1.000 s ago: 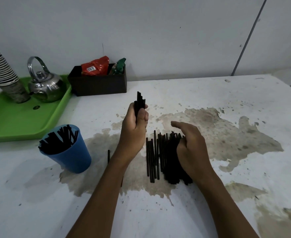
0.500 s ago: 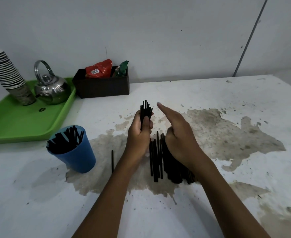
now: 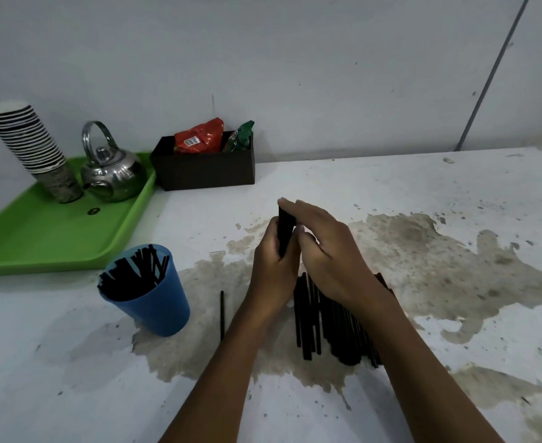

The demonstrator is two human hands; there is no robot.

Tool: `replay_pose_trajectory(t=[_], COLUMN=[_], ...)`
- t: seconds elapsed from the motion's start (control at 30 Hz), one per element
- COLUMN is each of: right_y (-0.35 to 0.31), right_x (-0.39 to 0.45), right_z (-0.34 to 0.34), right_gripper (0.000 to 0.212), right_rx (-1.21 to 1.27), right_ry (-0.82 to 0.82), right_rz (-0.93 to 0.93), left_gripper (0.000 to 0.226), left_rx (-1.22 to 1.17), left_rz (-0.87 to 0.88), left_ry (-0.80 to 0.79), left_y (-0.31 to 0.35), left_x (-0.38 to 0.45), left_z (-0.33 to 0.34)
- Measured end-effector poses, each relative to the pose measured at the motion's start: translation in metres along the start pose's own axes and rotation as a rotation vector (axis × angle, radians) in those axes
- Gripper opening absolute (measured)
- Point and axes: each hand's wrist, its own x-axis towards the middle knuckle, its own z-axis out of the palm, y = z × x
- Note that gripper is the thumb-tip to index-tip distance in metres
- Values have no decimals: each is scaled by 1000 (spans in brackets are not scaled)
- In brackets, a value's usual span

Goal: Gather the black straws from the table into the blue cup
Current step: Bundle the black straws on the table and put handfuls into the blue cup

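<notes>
Above the table's pile (image 3: 336, 327), the left hand's (image 3: 274, 266) grip curls round upright straws (image 3: 285, 231).

My right hand (image 3: 330, 251) covers the far ends of the straw pile (image 3: 333, 327) and the top of the bundle (image 3: 285, 233). The green tray (image 3: 55, 241) is cut off at the left edge, and I can't read the packet labels.

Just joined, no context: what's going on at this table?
A person is collecting black straws. The left hand grips an upright bundle of straws, and the right hand rests its fingers over the bundle's top. A pile of straws and one stray straw lie on the table. The blue cup already holds many.
</notes>
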Motion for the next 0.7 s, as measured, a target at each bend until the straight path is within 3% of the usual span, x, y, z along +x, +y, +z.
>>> replay_pose_trajectory(t=[0.17,0.3,0.5,0.7], right_y=[-10,-8,3,0], right_x=[-9,-13,-10,-14], right_z=[-4,-2,-1,0], right_gripper=[59,61,60,59], right_rx=[39,-21,-64,-41], right_ry=[56,-2,76,64], right_rz=[-87,-107,-157,-157], left_gripper=[17,27,40,24], left_rx=[-38,-55,9,43], left_rz=[62,32,59,94], left_ry=[43,53,90,153], left_y=[4,4,9,11], left_x=[-1,-1,-3,-5], left_z=[0,-1,0,-3])
